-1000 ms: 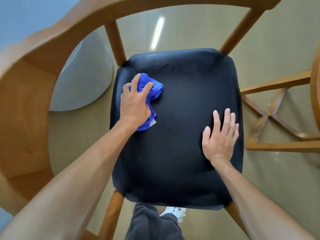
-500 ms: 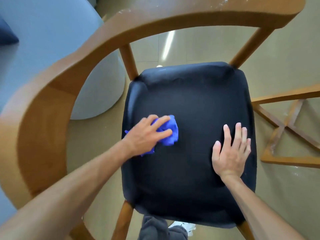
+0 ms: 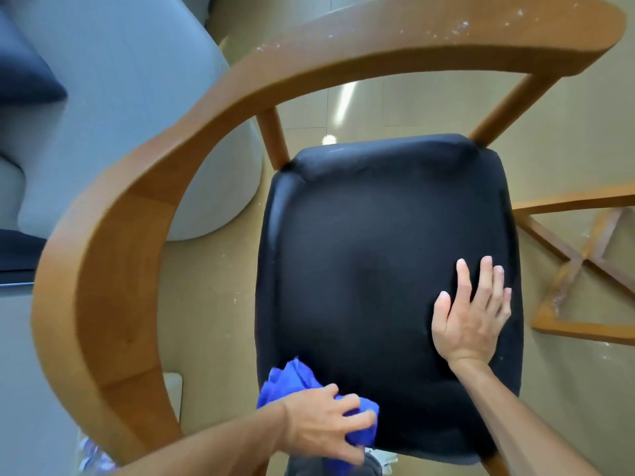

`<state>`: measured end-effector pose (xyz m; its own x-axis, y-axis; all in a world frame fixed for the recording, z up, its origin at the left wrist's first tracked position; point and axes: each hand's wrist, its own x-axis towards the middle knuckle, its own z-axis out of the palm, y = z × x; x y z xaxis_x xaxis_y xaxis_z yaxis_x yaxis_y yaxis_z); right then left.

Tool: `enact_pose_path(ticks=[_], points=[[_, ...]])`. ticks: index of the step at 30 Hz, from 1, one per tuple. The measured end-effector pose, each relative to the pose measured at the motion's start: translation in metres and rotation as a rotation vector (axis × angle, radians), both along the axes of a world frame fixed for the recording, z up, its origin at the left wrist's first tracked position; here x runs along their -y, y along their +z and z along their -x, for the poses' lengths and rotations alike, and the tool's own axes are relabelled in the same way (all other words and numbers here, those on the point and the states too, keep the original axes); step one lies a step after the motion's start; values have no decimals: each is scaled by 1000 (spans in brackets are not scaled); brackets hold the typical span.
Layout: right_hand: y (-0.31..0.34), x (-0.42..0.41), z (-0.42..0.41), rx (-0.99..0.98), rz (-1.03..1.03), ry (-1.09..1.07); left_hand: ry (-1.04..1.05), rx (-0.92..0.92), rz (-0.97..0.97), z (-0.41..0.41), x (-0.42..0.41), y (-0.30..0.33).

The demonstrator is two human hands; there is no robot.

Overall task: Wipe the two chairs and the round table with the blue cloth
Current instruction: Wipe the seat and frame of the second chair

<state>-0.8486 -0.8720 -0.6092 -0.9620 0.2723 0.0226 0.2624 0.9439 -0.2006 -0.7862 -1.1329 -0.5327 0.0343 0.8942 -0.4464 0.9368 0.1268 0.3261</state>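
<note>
While right hand [image 3: 470, 321] lies flat on seat [image 3: 378, 269], left hand [image 3: 326, 427] grips bunched blue cloth [image 3: 292, 379]: soft, light, hold it wadded.

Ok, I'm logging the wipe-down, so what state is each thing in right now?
blue cloth: bunched, on the seat's near left corner.
left hand: grips the cloth.
right hand: flat, fingers straight, resting on the seat's right side.
black seat cushion: bare apart from hands and cloth.
curved wooden backrest: flecked with white specks, untouched.
</note>
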Motion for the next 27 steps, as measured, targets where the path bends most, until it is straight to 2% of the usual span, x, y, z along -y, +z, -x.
enact_pose_path(ticks=[2, 5, 7, 10, 12, 13, 14, 16, 20, 22, 24, 27], points=[[-1, 0, 0, -10, 5, -2, 61, -25, -64, 6, -3, -7], [-3, -1, 0, -13, -10, 4, 446, -142, -290, 70, 4, -28], [-4, -2, 0, -14, -18, 5, 730, -244, -343, 140, 11, -32], [-6, -2, 0, -22, -17, -2, 1175, -352, -314, 226, 12, -25], [-6, -1, 0, -25, -21, -2, 1477, -353, -241, 241, 5, -25], [-6, -1, 0, -25, -25, 3, 1542, -369, -240, 236, -3, -24], [-5, -1, 0, -24, -28, 7, 1509, -413, -240, 225, -11, -24], [-6, -1, 0, -28, -30, 5, 1308, -454, -278, 187, -31, -29], [-9, -2, 1, -40, -48, 3, 796, -202, -389, 65, -84, -32], [-11, -3, 0, -47, -63, 0, 584, -158, -409, 36, -92, -35], [-12, -2, 0, -52, -57, 2, 545, -170, -435, 57, -87, -41], [-11, -3, -1, -36, -44, 8, 682, -273, -451, 134, -76, -47]])
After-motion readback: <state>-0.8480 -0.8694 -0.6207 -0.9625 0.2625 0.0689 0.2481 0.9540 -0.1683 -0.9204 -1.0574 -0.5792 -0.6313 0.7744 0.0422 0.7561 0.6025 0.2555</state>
